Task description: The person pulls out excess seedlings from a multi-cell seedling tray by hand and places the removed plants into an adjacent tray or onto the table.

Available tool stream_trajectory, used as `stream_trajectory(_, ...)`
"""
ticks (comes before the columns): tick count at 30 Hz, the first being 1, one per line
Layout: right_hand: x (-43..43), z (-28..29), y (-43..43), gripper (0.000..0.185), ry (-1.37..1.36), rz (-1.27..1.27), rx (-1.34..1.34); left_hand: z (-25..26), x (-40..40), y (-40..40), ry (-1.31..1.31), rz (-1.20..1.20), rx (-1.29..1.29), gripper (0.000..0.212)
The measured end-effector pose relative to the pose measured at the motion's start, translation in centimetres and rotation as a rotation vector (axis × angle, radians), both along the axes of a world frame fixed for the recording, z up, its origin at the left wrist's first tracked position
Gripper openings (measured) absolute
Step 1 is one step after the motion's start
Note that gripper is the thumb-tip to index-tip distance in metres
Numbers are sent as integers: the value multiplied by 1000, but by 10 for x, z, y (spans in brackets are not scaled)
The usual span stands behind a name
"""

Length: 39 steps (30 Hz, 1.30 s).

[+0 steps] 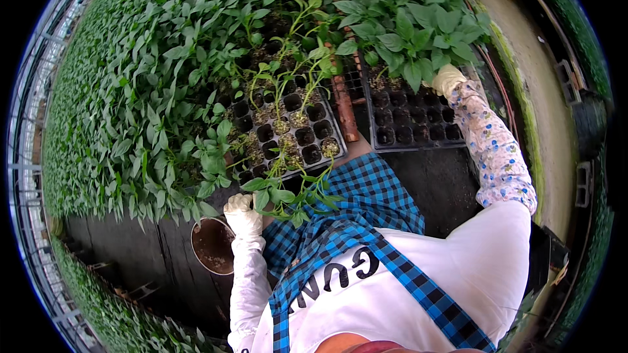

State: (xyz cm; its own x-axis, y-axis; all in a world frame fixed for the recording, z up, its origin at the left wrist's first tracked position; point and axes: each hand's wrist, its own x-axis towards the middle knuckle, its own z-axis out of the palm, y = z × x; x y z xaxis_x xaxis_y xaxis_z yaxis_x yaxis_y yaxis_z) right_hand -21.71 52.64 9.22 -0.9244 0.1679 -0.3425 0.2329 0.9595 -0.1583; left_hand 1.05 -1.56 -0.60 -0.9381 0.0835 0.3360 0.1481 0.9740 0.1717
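My left hand [244, 212], in a pale glove, is closed beside the pot and the drooping seedlings; whether it holds a stem is hard to tell. Just below it stands a round brown pot [214, 246]. My right hand [447, 80], gloved too, is at the right edge of a black seedling tray [417, 148], against leafy green seedlings [414, 34]; its fingers are partly hidden by leaves. The tray's near cells hold no plants. Between the hands lies another plug tray [321, 130] with some vacant cells and a few thin, leaning seedlings [277, 93].
Dense seedlings [127, 108] spread over the left and far side. A reddish, rusty bar [345, 110] lies between the trays. Black ground sheet [436, 186] shows near my lap. Along the right runs a concrete path [544, 98] with hollow blocks [583, 184] beyond.
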Motion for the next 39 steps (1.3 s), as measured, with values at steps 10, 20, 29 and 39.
stream_trajectory(10, -7, -31, 24, 38, 70, 107, -23, 15, -11, 10, 13, 42, 46, 21)
stream_trajectory(20, 85, -56, -6, 22, 698, -245, -619, 22, -4, 12, 137, 58, 211, 23)
stream_trajectory(29, 5, 17, -217, 20, 424, 180, -1185, 26, -10, 14, 90, 63, 218, 19)
stream_trajectory(39, -244, -30, -283, 30, 571, 75, -432, 16, -8, 6, 106, 134, 181, 18)
